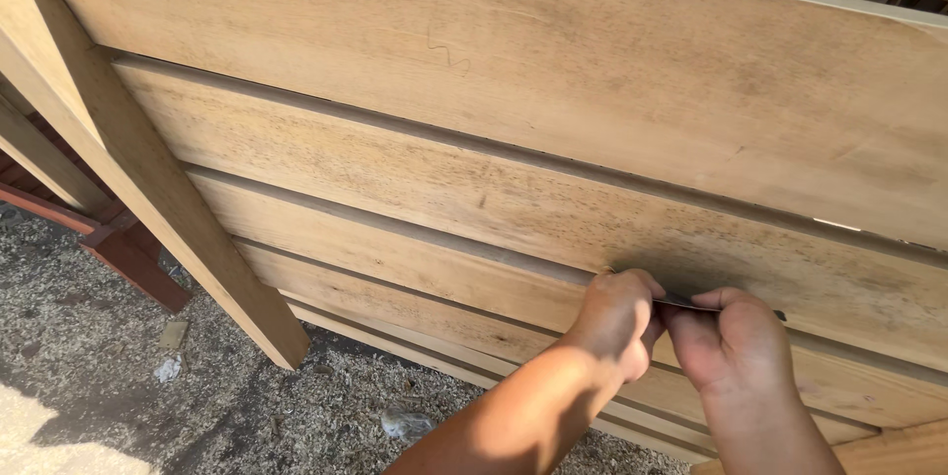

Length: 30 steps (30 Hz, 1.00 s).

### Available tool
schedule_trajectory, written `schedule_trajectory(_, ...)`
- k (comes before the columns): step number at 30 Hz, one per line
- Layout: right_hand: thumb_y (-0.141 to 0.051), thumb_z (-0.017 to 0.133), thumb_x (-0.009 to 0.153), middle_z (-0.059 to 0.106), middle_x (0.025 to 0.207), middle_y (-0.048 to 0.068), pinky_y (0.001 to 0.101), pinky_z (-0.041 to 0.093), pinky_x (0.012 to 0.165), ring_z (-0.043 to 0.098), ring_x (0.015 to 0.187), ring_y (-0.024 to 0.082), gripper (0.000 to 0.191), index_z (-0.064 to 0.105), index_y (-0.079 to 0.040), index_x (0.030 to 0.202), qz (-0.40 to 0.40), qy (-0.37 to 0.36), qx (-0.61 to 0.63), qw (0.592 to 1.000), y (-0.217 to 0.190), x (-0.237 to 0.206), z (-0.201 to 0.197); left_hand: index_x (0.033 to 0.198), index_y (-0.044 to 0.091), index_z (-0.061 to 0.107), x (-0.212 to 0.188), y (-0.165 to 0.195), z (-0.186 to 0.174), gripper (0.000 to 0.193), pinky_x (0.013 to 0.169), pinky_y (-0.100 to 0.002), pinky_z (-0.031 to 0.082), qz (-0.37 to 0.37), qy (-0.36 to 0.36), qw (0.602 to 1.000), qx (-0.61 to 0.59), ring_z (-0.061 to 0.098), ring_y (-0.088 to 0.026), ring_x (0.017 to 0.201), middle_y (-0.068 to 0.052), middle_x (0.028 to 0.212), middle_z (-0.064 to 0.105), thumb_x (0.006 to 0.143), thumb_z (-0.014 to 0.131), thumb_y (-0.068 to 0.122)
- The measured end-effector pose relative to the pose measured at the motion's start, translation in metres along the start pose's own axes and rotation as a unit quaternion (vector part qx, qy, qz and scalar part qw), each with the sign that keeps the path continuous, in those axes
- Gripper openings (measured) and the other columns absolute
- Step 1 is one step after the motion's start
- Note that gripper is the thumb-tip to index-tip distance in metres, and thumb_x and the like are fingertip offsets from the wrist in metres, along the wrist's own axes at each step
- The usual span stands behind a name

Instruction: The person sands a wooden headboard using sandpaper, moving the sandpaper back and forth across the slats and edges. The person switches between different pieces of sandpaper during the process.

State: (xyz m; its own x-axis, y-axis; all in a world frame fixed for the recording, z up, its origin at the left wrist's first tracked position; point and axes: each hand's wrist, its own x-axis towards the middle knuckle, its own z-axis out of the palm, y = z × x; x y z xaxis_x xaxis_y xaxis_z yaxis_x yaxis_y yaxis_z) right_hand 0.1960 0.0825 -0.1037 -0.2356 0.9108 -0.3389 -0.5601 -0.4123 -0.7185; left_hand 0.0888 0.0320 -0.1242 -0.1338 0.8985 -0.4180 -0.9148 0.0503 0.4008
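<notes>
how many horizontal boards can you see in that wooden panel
5. A wide top board, a second below it, a third that both hands press a thin metal blade against, a fourth, and a thin bottom strip. Arms may hide more.

A woodworking yard: bare plank panel [513,139] before the hands, sawdust-strewn ground [247,406] down to their left.

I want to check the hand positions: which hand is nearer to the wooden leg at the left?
Left. The left hand is closer to the wooden leg; the right hand is farther away.
</notes>
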Motion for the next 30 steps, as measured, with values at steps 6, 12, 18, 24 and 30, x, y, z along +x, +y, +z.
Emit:
schedule_trajectory(6,0.001,0.038,0.090,0.055,0.125,0.026,0.0560,0.042,0.112,0.053,0.119,0.039,0.030,0.045,0.013,0.117,0.076,-0.013,0.086,0.993,0.147,-0.024,0.155,0.099,-0.005,0.057,-0.053,0.174,-0.108,0.011,0.078,-0.042,0.056,0.085,0.018,0.995,0.040,0.058,-0.029,0.084,-0.018,0.096,0.058,0.090,0.053,0.000)
schedule_trajectory(12,0.001,0.043,0.085,0.057,0.113,0.022,0.0483,0.045,0.098,0.055,0.106,0.033,0.025,0.050,0.008,0.108,0.144,-0.167,0.132,0.966,0.306,-0.052,0.305,0.096,-0.015,0.054,-0.124,0.354,-0.205,0.017,0.084,-0.052,0.057,0.172,0.101,0.979,0.041,0.063,-0.039,0.088,-0.027,0.099,0.061,0.087,0.044,-0.006)
schedule_trajectory(18,0.009,0.046,0.081,0.060,0.107,0.019,0.0455,0.047,0.101,0.059,0.102,0.032,0.027,0.054,0.003,0.106,0.203,-0.115,0.189,0.954,0.390,-0.073,0.392,0.101,-0.010,0.056,-0.148,0.432,-0.267,0.019,0.092,-0.047,0.053,0.264,0.134,0.955,0.022,0.063,-0.034,0.095,-0.022,0.105,0.063,0.088,0.044,-0.003)
schedule_trajectory(24,0.007,0.046,0.081,0.062,0.119,0.021,0.0503,0.045,0.104,0.059,0.112,0.036,0.029,0.055,0.006,0.109,0.161,-0.134,0.184,0.960,0.350,-0.072,0.339,0.094,-0.012,0.059,-0.127,0.379,-0.253,0.018,0.089,-0.047,0.052,0.275,0.076,0.958,0.015,0.064,-0.034,0.096,-0.022,0.102,0.065,0.083,0.048,-0.005)
schedule_trajectory(30,0.003,0.047,0.079,0.065,0.115,0.021,0.0520,0.044,0.101,0.060,0.109,0.037,0.026,0.058,0.006,0.103,0.150,-0.158,0.159,0.963,0.318,-0.064,0.307,0.097,-0.012,0.062,-0.120,0.348,-0.232,0.023,0.090,-0.049,0.051,0.207,0.057,0.976,-0.024,0.063,-0.037,0.097,-0.021,0.103,0.066,0.078,0.049,-0.008)
